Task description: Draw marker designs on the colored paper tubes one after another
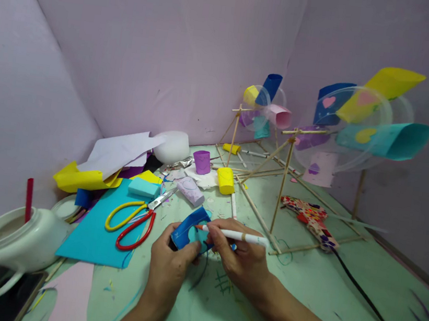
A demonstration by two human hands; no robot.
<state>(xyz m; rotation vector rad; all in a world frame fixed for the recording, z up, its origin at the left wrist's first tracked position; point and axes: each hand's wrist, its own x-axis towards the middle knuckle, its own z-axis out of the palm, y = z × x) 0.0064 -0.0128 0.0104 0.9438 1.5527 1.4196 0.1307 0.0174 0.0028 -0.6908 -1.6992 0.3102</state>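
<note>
Blue paper tube [186, 226] above the table [200, 311], between my hands, long axis slanting up to the right. My left hand [174, 255] is the nearer: fingers curled around the tube, thumb over a teal paper piece [193, 235] on its front. My right hand [237, 255] is closed in a writing pinch on a white marker [247, 237]. Marker lies nearly level, its reddish tip pointing left, at the teal piece. Whether tip touches paper: cannot tell.
</note>
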